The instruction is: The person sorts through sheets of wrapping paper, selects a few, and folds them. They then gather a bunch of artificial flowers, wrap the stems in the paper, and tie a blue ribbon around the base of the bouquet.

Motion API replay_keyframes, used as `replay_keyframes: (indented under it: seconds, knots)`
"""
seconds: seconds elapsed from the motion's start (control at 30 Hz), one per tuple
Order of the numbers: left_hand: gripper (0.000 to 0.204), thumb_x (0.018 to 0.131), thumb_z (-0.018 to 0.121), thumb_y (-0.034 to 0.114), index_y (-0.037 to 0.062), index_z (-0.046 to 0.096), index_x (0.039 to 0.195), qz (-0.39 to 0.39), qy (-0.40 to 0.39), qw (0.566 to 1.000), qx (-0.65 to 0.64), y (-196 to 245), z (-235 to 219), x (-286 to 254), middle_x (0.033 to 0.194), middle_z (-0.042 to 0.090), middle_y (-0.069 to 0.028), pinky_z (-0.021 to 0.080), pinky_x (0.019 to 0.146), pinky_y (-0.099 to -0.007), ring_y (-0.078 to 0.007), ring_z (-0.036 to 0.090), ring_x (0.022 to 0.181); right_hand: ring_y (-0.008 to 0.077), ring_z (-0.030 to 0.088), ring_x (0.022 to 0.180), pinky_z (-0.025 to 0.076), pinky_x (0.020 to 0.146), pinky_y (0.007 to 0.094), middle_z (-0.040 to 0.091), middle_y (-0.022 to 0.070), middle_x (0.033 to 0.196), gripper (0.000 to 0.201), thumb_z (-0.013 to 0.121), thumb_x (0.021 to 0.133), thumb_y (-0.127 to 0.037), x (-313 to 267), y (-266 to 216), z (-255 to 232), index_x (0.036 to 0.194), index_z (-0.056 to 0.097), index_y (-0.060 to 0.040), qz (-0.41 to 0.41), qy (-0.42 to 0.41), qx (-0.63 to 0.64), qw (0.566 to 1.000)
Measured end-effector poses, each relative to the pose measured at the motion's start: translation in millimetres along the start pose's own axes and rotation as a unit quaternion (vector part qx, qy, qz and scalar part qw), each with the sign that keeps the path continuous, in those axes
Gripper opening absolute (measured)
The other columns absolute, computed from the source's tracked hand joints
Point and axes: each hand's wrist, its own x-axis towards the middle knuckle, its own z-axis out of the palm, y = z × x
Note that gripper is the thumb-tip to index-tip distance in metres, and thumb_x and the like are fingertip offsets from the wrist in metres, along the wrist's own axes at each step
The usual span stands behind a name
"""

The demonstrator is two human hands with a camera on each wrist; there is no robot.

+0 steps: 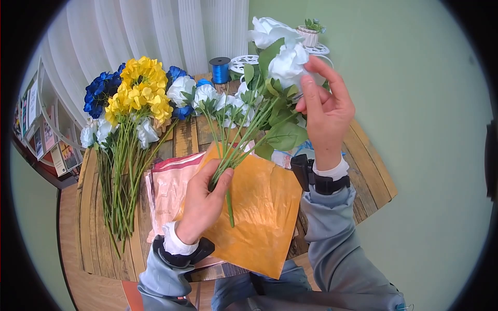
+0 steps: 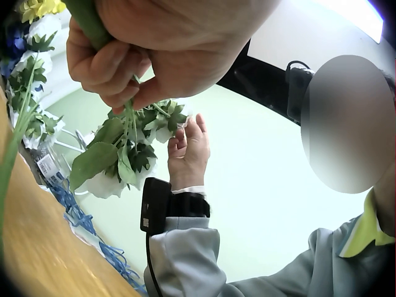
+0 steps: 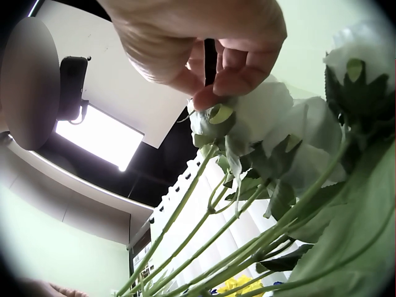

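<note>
Deep blue blooms (image 1: 99,93) are at the far left of the wooden counter (image 1: 373,181), as seen from the head, adjoining a large cluster of yellow flowers (image 1: 137,93). White blooms (image 1: 146,133) sit just below the yellow, and long green stems (image 1: 119,192) run from this group toward the near side. A white curtain (image 1: 140,36) hangs behind.

Next to the right, pink sheets (image 1: 171,192) lie partly under an orange sheet (image 1: 264,207). Over their overlap is the left hand (image 1: 203,202), fingers and thumb curled round a bundle of stems (image 1: 232,159); one thick cut end projects below the grip. Farther back, smaller white roses (image 1: 181,90) lie in a row; their stems lead toward the left hand, but whether it grips them cannot be told. A spool of blue ribbon (image 1: 220,71) stands upright behind.

The gripped bundle slopes up to the right, ending in large white roses (image 1: 288,65) and green leaves (image 1: 288,136), raised above the counter. A white stand (image 1: 243,63) is partly hidden behind; a small potted plant (image 1: 308,37) is at the rear. Blue strands (image 2: 105,244) show near the orange sheet.

Farthest right, the right hand (image 1: 330,111) is at the lower large rose, fingers bent, fingertips against the petals; whether they pinch one cannot be determined.
</note>
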Motion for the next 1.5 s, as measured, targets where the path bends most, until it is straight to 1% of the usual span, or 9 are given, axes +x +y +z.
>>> replay_keyframes:
  seconds: [0.23, 0.3, 0.57, 0.67, 0.73, 0.97, 1.0, 1.2, 1.5]
  knots:
    - [0.015, 0.088, 0.056, 0.013, 0.0021, 0.059, 0.098, 0.043, 0.046, 0.997, 0.052, 1.8, -1.3, -1.1, 0.059, 0.045, -0.0044, 0.033, 0.05, -0.0272, -0.0109, 0.04, 0.053, -0.0015, 0.042, 0.057, 0.033, 0.046, 0.014, 0.049, 0.005, 0.106, 0.037, 0.068, 0.076, 0.002, -0.6, -3.0, 0.7, 0.111, 0.062, -0.0056, -0.046, -0.035, -0.109, 0.992]
    - [0.023, 0.09, 0.055, 0.01, -0.0022, 0.058, 0.11, 0.009, 0.023, 0.995, 0.094, 5.8, -5.1, -2.1, 0.088, 0.062, -0.0035, 0.042, 0.072, -0.0222, -0.0072, 0.051, 0.079, -0.0019, 0.039, 0.057, 0.031, 0.046, 0.0142, 0.048, 0.004, 0.105, 0.038, 0.069, 0.074, 0.002, -0.5, -1.4, -1.2, 0.111, 0.062, -0.0064, -0.036, -0.025, -0.116, 0.992]
    - [0.023, 0.09, 0.056, 0.009, -0.0029, 0.057, 0.109, 0.029, 0.046, 0.996, 0.076, 3.6, -2.3, -1.5, 0.089, 0.062, -0.0047, 0.043, 0.074, -0.0227, -0.0086, 0.053, 0.082, -0.0026, 0.031, 0.048, 0.024, 0.044, 0.015, 0.044, -0.0083, 0.059, 0.018, 0.062, 0.086, -0.004, 3.9, -6.0, 1.8, 0.103, 0.062, -0.0003, -0.007, 0.115, -0.052, 0.992]
    - [0.022, 0.089, 0.056, 0.008, -0.0026, 0.058, 0.108, 0.018, 0.044, 0.998, 0.039, 1.3, -2.6, 0.7, 0.091, 0.061, -0.0035, 0.042, 0.075, -0.0222, -0.0084, 0.053, 0.083, -0.0026, 0.032, 0.049, 0.022, 0.044, 0.0155, 0.044, -0.0083, 0.056, 0.016, 0.06, 0.088, -0.006, 7.6, 5.0, -8.7, 0.102, 0.061, 0.0008, -0.024, 0.12, -0.029, 0.992]
    - [0.018, 0.087, 0.058, 0.009, 0.0004, 0.061, 0.103, 0.057, 0.059, 0.996, 0.029, -2.7, -3.1, 4.1, 0.062, 0.048, 0.0017, 0.033, 0.049, -0.0232, -0.0049, 0.04, 0.056, -0.0025, 0.032, 0.05, 0.021, 0.045, 0.0154, 0.043, -0.0089, 0.056, 0.016, 0.06, 0.088, -0.007, 9.8, 7.2, -13.5, 0.102, 0.061, 0.001, -0.026, 0.132, -0.035, 0.99]
    - [0.019, 0.086, 0.059, 0.009, 0.0007, 0.061, 0.104, 0.11, 0.09, 0.989, 0.029, -0.3, -11.5, 12.7, 0.064, 0.051, 0.0018, 0.033, 0.05, -0.0218, -0.0039, 0.039, 0.057, -0.0021, 0.036, 0.056, 0.027, 0.05, 0.0142, 0.04, -0.01, 0.058, 0.02, 0.059, 0.089, -0.007, 15.9, 9.1, -24.3, 0.107, 0.058, 0.0026, 0.0, 0.198, -0.036, 0.98]
    - [0.021, 0.088, 0.058, 0.009, -0.0008, 0.06, 0.106, 0.052, 0.067, 0.996, 0.04, 6.1, -15.1, 10.9, 0.077, 0.057, -0.0002, 0.037, 0.063, -0.0218, -0.0055, 0.046, 0.07, -0.0021, 0.036, 0.056, 0.027, 0.05, 0.0142, 0.04, -0.01, 0.058, 0.02, 0.059, 0.089, -0.007, 14.9, 5.2, -22.2, 0.107, 0.058, 0.0026, 0.0, 0.195, -0.035, 0.98]
    - [0.022, 0.089, 0.057, 0.009, -0.0022, 0.058, 0.108, -0.009, 0.05, 0.997, 0.051, 10.0, -19.2, 11.2, 0.087, 0.061, -0.0014, 0.042, 0.075, -0.0218, -0.0069, 0.053, 0.081, 0.0256, 0.042, 0.102, 0.036, 0.09, 0.035, 0.045, 0.0102, 0.11, 0.056, 0.072, 0.066, -0.005, 6.8, -25.4, -10.3, 0.119, 0.057, -0.0127, -0.149, -0.097, -0.235, 0.956]
    - [0.023, 0.088, 0.057, 0.007, -0.0025, 0.058, 0.109, -0.01, 0.059, 0.998, 0.023, 4.9, -14.4, 9.3, 0.089, 0.061, -0.0013, 0.042, 0.073, -0.0211, -0.0066, 0.052, 0.08, 0.0292, 0.042, 0.097, 0.036, 0.087, 0.0386, 0.049, 0.0109, 0.103, 0.03, 0.068, 0.067, -0.009, -0.2, 12.8, -12.3, 0.097, 0.068, -0.0137, -0.083, -0.128, -0.36, 0.92]
